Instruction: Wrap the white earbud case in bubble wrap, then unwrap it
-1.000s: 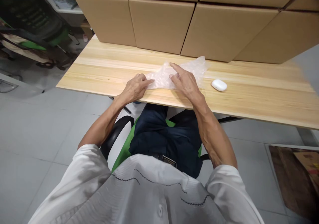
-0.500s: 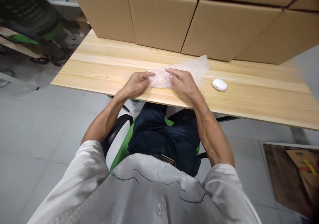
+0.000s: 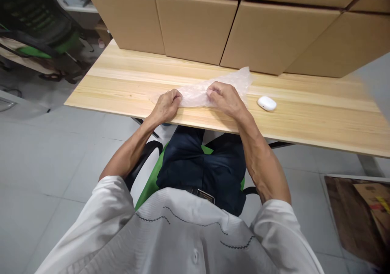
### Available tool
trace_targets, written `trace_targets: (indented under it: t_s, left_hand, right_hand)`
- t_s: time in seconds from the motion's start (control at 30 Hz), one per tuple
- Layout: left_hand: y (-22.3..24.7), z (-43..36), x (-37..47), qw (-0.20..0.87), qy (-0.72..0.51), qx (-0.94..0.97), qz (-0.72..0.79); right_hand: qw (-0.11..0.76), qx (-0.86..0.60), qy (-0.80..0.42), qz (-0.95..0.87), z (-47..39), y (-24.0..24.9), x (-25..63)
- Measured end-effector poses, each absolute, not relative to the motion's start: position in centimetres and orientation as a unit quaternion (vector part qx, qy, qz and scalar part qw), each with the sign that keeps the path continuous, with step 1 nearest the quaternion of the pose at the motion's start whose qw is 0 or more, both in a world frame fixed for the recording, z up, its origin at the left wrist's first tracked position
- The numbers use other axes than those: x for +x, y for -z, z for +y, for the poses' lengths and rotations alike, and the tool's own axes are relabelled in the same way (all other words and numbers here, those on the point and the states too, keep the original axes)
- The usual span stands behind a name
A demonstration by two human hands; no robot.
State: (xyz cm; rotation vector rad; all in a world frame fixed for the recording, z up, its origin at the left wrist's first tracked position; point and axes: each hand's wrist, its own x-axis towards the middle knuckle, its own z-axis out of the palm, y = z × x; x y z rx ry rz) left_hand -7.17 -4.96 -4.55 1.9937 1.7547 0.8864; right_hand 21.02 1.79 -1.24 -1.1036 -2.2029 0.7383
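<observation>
A crumpled sheet of clear bubble wrap [image 3: 196, 95] lies along the front part of the wooden table [image 3: 307, 115], its far right corner raised towards the boxes. At its left part, my left hand [image 3: 166, 105] is closed with the fingers curled, pinching the wrap. My right hand [image 3: 227, 99] grips the sheet farther right, thumb and fingers pressed together. Between the two hands the plastic is stretched in a narrow strip. To the right of my right hand rests a small white rounded case [image 3: 267, 103], untouched.
Cardboard boxes [image 3: 195, 28] stand stacked along the back of the table. A dark chair [image 3: 33, 18] with a green seat is at the far left. On the floor at lower right lies an open container [image 3: 350, 217] with flattened cardboard in it.
My fingers, stretched out over the bubble wrap before, have curled in and closed on it. The wrap between my hands looks pulled straighter. The white case has stayed in place.
</observation>
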Motion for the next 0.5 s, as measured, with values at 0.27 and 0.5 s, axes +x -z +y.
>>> trace_targets:
  t_s: [0.27, 0.5]
  left_hand:
    - [5.2, -4.5, -6.9, 0.070, -0.273, 0.694, 0.663]
    - [6.0, -4.0, -6.7, 0.028, -0.227, 0.684, 0.693]
  right_hand:
    - [0.187, -0.519, -0.164, -0.818, 5.4, 2.8, 18.6]
    - [0.179, -0.518, -0.154, -0.822, 5.8, 4.8, 17.6]
